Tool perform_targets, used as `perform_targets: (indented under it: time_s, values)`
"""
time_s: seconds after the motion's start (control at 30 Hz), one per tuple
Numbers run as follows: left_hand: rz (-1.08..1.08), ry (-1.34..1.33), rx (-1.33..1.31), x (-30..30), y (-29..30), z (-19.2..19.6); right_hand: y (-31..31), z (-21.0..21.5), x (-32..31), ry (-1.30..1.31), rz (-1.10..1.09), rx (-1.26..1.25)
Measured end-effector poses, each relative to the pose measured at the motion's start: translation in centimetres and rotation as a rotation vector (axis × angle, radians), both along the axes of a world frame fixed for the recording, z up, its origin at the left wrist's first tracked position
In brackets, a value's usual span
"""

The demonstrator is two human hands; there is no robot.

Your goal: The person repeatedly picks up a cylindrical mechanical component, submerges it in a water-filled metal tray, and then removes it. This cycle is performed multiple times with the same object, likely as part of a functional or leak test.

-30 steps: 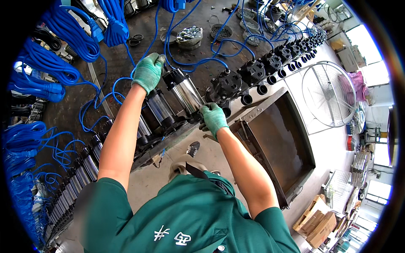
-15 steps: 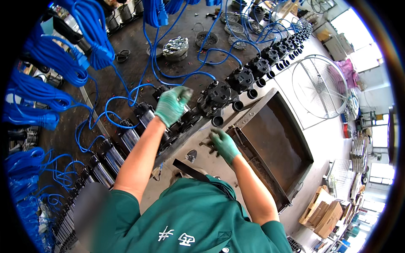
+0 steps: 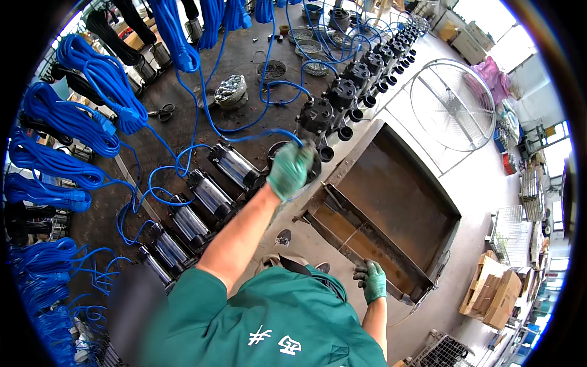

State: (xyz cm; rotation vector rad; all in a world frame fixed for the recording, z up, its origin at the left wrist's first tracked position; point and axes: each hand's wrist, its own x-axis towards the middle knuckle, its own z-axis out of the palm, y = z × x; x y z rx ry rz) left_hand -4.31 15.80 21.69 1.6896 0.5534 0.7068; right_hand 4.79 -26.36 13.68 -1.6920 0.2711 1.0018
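Note:
My left hand [image 3: 290, 172], in a green glove with dark fingertips, is closed over a black-ended pump [image 3: 314, 166] at the bench edge. Its fingertips are smeared by motion, and the hand hides most of that pump. A blue cable [image 3: 263, 134] runs into the fingers. Just right of and beyond this hand stands an upright black pump [image 3: 315, 116], first of a row with round outlets facing the floor side. To the left, several steel-bodied pumps [image 3: 233, 165] lie along the bench. My right hand [image 3: 372, 281], gloved alike, hangs low beside the trough, fingers loosely curled and apart, with nothing in them.
Coiled blue cables [image 3: 98, 73] line the left of the dark bench [image 3: 165, 137]. Wire baskets [image 3: 271, 71], a foil-topped bowl [image 3: 231, 92] and scissors [image 3: 164, 112] lie farther back. Right are a rusty water trough [image 3: 391, 189], a large caged fan [image 3: 452, 105] and cardboard boxes [image 3: 501, 300].
My left hand has moved right, toward the upright row, with a pump. My right hand has dropped away from the bench, down and to the right. The whole view has shifted.

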Motion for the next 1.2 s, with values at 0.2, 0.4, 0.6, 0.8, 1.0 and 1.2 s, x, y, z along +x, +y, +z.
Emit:
perform_targets:
  time_s: [0.2,0.4,0.6,0.8,1.0,1.2]
  values:
    - [-0.083,-0.255,-0.13,0.1,-9.4,8.1,3.4,0.2,0.3,-0.071,0.144,0.213]
    - [-0.192,-0.331,-0.574,2.5,-15.3,6.7,2.8,2.8,0.0,-0.174,0.067,0.332]
    - [-0.182,0.116,-0.391,3.8,-16.9,-6.6,-5.7,3.3,4.2,-0.485,0.126,-0.193]
    - [-0.176,0.491,-0.35,3.8,-18.2,-15.8,-7.2,2.4,7.5,-0.846,0.393,-0.528]
    - [-0.196,0.835,-0.315,5.1,-16.8,-20.5,-3.8,4.2,8.0,-0.789,0.533,-0.723]
    - [-0.291,0.825,0.144,3.5,-17.0,-20.0,-3.9,3.4,8.9,-0.79,0.54,-0.752]
